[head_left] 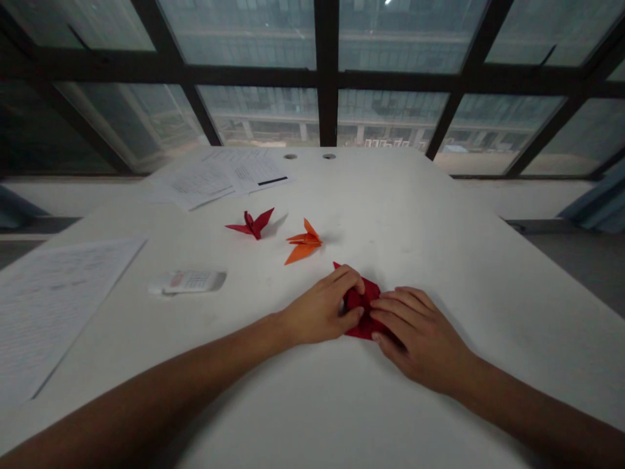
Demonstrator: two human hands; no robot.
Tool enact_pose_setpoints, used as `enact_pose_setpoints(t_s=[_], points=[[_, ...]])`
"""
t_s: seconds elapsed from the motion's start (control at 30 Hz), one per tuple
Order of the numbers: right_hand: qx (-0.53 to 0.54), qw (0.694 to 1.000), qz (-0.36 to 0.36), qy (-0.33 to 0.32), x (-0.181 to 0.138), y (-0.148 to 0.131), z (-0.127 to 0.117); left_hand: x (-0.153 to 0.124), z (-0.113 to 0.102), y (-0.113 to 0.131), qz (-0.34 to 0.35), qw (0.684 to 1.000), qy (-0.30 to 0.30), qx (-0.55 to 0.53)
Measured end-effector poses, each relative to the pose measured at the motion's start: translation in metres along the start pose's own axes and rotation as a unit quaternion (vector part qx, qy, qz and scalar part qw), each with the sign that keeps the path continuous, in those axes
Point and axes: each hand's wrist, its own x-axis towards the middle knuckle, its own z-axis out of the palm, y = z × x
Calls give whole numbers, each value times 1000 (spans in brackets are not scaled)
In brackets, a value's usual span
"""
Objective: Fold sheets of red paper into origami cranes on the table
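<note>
A partly folded sheet of red origami paper (359, 299) lies on the white table under both hands. My left hand (325, 306) curls around its left side, with the index finger and thumb closed on the paper. Across its right side rests my right hand (415, 332), fingers stretched out over the paper and the thumb by its near edge. The hands cover much of the sheet, so its exact folds are hidden. Beyond my left hand sit an orange origami crane (304, 242) and, farther left, a red origami crane (252, 225).
A white tube-like item (190, 282) with printing lies left of my left hand. Printed sheets (209, 179) are spread at the table's far left, and another sheet (58, 293) lies at the left edge. Two round holes pierce the far edge, before framed windows (327, 71).
</note>
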Motion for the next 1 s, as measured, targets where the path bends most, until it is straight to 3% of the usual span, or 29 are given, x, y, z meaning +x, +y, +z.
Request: enact_pose_setpoints(t_s=[0.13,0.33,0.57,0.8,1.0], points=[[-9,998,59,0,-1,4,3,-1,5,-2,36,999,-34,5],[-19,987,158,-5,-3,16,5,-4,9,-5,55,998,-18,40],[-57,995,82,-16,-1,9,2,-4,11,-2,51,990,-45,120],[-112,989,84,-52,1,4,1,-2,12,0,53,986,-40,151],[-74,991,89,-68,-1,5,2,-3,6,-1,59,989,-56,121]])
